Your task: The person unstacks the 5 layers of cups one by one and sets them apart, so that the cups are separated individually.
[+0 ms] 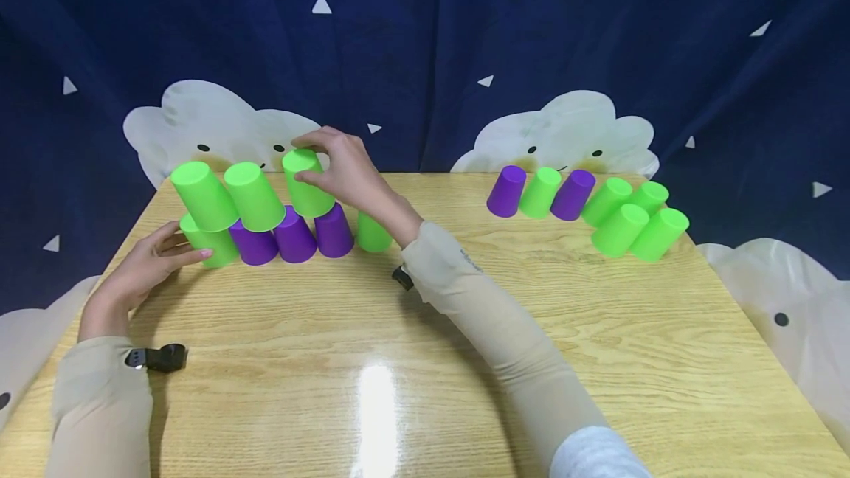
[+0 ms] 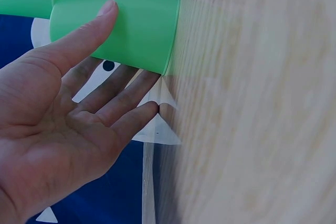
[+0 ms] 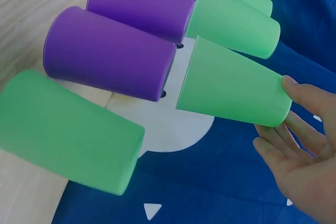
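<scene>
A row of upside-down cups stands at the back left, with a green cup [image 1: 211, 242] at its left end, purple cups [image 1: 255, 243] in the middle and another green cup [image 1: 374, 233] at the right. Two green cups [image 1: 254, 198] sit on top of this row. My right hand [image 1: 348, 168] pinches a third upside-down green cup [image 3: 236, 85] near its base; a small gap shows between its rim and the purple cups below. Beside the left-end cup, my left hand [image 1: 149, 268] has its thumb [image 2: 86, 32] across the front and nearly straight fingers at the far side.
Farther right on the wooden table [image 1: 465, 360] are more upside-down cups: a purple cup [image 1: 507, 192], a green cup [image 1: 541, 192], another purple cup [image 1: 574, 195] and a cluster of green cups [image 1: 620, 229]. A dark blue curtain [image 1: 425, 43] with cloud shapes hangs behind.
</scene>
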Demonstrator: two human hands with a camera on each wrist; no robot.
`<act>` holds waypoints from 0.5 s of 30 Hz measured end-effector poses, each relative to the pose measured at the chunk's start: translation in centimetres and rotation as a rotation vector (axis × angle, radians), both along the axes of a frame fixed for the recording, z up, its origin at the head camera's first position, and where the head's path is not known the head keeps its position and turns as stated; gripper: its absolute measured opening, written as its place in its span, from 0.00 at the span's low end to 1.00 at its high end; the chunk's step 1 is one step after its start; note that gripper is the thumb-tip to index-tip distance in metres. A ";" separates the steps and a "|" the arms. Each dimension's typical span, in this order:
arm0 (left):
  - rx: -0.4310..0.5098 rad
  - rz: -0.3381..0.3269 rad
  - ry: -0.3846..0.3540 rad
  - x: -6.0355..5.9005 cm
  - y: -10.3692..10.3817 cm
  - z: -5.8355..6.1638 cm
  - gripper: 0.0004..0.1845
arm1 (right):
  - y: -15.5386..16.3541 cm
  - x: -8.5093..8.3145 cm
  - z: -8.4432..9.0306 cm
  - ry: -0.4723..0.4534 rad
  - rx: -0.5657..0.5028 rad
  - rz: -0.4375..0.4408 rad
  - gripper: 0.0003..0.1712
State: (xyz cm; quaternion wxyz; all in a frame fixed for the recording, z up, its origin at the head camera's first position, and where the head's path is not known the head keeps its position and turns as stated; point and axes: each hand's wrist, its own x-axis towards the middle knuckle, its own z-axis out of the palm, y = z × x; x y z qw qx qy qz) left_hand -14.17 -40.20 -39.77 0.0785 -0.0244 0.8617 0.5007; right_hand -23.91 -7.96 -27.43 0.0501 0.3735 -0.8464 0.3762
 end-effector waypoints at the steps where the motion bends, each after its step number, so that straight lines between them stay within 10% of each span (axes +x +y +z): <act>1: -0.003 0.000 0.001 0.0 0.0 0.0 0.42 | 0.2 0.1 0.1 0.005 -0.016 0.000 0.26; 15: -0.013 0.000 0.005 0.2 0.1 0.1 0.43 | 4.9 0.2 1.5 0.031 -0.147 -0.025 0.26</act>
